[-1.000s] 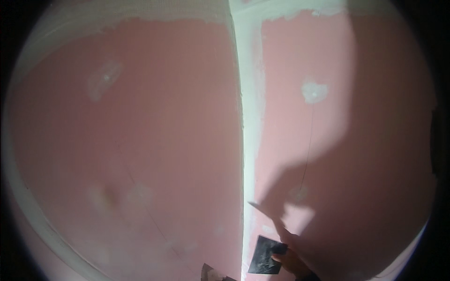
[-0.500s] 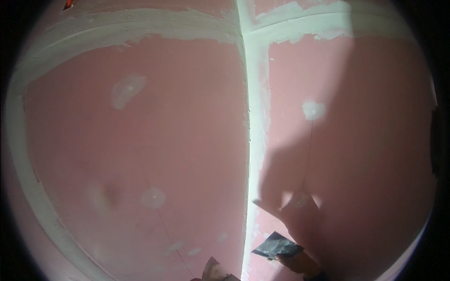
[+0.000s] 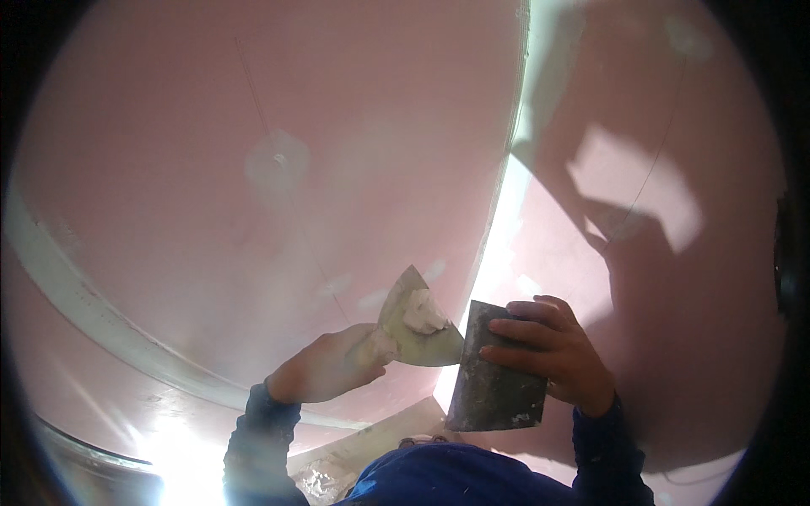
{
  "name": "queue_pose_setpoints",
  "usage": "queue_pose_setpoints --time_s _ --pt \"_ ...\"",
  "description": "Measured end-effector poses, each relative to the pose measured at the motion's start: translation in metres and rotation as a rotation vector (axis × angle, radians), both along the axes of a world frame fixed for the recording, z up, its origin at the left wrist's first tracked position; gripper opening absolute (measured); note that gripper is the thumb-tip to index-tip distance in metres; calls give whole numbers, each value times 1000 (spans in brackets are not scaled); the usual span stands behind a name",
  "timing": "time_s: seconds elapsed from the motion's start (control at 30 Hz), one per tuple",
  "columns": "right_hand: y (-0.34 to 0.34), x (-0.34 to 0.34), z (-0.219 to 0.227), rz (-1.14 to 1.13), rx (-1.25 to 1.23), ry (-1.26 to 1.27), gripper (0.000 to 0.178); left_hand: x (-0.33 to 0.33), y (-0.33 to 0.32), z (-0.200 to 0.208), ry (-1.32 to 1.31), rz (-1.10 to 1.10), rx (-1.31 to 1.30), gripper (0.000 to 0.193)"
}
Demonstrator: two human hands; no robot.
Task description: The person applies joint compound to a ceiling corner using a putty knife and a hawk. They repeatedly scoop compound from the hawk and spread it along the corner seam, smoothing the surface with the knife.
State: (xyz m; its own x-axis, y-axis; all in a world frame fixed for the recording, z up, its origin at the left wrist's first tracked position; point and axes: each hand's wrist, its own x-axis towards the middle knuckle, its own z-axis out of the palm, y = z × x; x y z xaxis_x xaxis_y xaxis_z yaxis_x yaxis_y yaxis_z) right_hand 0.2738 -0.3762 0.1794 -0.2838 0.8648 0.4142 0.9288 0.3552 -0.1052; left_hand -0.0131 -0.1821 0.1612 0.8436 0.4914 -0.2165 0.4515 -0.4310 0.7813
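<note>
My left hand [image 3: 333,364] is closed on a putty knife with a fan-shaped blade [image 3: 413,347] that carries a pale lump of joint compound [image 3: 423,312]. Close on its right, my right hand [image 3: 561,350] grips a wide rectangular dark metal scraper [image 3: 498,392], its fingers lying across the blade. The two blades meet or nearly touch at the knife's right corner. How the right hand holds the scraper behind the blade is hidden.
Pink plasterboard [image 3: 380,152] surrounds me, with a whitish filled seam [image 3: 502,228] running upward and a filled spot [image 3: 277,160] at left. Low down, a light-coloured trough-like container [image 3: 325,479] holds white material. Glare shines at lower left; shadows darken the right.
Both hands and tools have come up and inward, bringing the two blades together. My view has shifted downward, so my sleeves, blue-clad torso and the container now show.
</note>
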Motion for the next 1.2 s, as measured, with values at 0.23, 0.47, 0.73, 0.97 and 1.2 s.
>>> queue_pose_setpoints --time_s 0.23,0.47,0.73,0.97,1.2 --pt "2 -6 2 12 3 -81 57 10 -7 15 17 -21 41 64" --pt "4 -17 7 -28 -38 -134 44 12 -14 21 -90 -31 -9 62" --pt "2 -23 12 -75 -114 -127 39 15 -21 33 -60 -12 37 61" --pt "-15 -23 34 -187 -70 -187 33 9 -13 34 -58 -66 223 58" --pt "-20 11 40 82 83 771 34 -2 -9 53 38 -55 169 58"
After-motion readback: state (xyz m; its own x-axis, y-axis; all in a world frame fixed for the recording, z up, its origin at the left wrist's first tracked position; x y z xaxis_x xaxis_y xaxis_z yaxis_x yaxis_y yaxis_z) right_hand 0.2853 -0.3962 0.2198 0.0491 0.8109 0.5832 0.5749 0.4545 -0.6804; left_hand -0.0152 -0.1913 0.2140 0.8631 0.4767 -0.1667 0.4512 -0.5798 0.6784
